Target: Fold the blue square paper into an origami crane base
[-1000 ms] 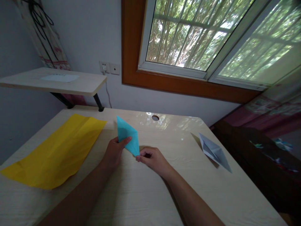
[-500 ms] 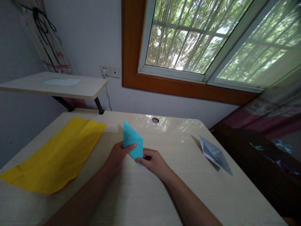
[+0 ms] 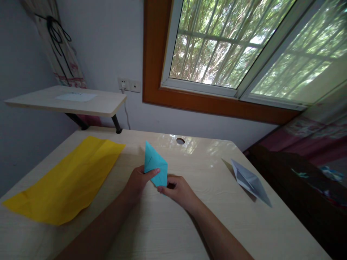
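Note:
A folded sheet of turquoise paper, shaped like a slim kite, is held up over the desk in both hands. My left hand grips its left side, thumb flat across the front and the other fingers hidden behind. Down at the lower tip, my right hand pinches the paper between thumb and fingers. The very bottom point of the paper is mostly covered by that thumb. A crease line shows on its upper left face.
Yellow paper lies spread on the left of the pale desk. A folded grey-white paper piece rests at the right. A raised shelf stands at the back left, and a round hole pierces the desk's rear.
The bottom tip of the turquoise paper, visible below the right thumb before, is now mostly covered or folded; I cannot tell which. The whole view has shifted slightly.

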Demonstrator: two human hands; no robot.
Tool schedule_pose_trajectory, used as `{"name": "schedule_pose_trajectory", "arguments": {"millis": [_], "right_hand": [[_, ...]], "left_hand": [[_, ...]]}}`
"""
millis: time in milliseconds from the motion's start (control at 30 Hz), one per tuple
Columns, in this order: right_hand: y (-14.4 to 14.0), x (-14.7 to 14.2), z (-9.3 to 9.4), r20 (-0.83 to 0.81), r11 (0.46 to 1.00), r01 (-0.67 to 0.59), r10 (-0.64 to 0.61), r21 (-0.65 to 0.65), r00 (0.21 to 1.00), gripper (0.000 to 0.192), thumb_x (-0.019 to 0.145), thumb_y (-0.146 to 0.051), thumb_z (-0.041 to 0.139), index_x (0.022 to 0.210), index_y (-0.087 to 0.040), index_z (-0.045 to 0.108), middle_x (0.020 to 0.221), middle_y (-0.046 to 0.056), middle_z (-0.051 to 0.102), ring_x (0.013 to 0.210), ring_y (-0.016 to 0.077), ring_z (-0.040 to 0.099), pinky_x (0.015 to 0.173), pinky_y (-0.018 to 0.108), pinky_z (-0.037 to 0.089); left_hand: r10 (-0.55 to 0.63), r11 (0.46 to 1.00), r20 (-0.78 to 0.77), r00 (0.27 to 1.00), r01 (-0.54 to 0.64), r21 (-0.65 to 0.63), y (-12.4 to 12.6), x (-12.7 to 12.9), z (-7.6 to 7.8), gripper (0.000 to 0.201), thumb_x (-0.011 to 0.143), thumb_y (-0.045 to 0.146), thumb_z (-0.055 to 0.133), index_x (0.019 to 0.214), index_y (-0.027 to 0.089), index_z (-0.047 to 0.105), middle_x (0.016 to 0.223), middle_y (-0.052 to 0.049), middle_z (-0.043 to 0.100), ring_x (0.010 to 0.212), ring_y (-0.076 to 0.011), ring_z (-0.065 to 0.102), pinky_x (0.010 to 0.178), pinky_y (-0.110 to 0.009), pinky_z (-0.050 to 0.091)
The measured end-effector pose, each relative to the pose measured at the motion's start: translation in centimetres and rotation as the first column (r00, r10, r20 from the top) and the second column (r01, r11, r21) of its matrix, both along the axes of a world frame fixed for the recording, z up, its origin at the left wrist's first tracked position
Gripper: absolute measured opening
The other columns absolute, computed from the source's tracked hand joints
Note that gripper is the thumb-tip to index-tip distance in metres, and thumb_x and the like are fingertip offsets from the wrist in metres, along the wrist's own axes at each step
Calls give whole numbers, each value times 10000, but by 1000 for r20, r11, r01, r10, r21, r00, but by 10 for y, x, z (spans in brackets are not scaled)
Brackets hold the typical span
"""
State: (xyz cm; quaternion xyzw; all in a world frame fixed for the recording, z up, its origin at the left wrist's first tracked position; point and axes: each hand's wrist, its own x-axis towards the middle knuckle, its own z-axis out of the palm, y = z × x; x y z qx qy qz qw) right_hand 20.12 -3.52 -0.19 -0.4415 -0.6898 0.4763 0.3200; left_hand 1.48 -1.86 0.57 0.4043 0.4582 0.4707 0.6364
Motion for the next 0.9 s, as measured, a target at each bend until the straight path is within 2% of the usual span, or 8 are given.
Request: {"name": "schedule_pose_trajectory", "arguments": {"millis": [467, 633, 767, 900], "right_hand": [[-1, 2, 0, 2, 997, 33, -33, -68, 999, 227, 805, -359, 769, 695, -167, 719, 686, -21, 604, 643, 116, 514, 591, 235, 354], [-1, 2, 0, -13, 995, 52, -54, -83, 998, 220, 803, -360, 778, 697, -171, 738, 699, -10, 651, 655, 122, 546, 606, 238, 378], [-2, 3, 0, -35, 997, 42, -44, -63, 998, 227, 798, -363, 784, 687, -172, 734, 701, -10, 649, 646, 117, 543, 596, 237, 375], [-2, 4, 3, -44, 994, 49, -54, -100, 998, 238, 785, -375, 789, 689, -164, 732, 688, -4, 644, 625, 116, 534, 579, 237, 379]], "left_hand": [[103, 995, -58, 993, -103, 17, 4, -4, -4, 369, 664, 469, 849, 775, 128, 761, 737, -62, 742, 633, -185, 643, 640, -289, 511], [169, 985, -10, 986, -169, -32, 6, -5, -5, 396, 636, 463, 863, 815, 124, 764, 759, -64, 746, 559, -164, 618, 595, -288, 496], [222, 975, 68, 973, -221, -23, 10, -8, -7, 360, 619, 426, 881, 784, 132, 755, 736, -54, 738, 623, -173, 641, 632, -283, 506], [268, 963, 76, 961, -265, -40, 13, -10, -5, 343, 617, 400, 883, 791, 131, 757, 770, -65, 749, 653, -171, 650, 637, -269, 508]]}}
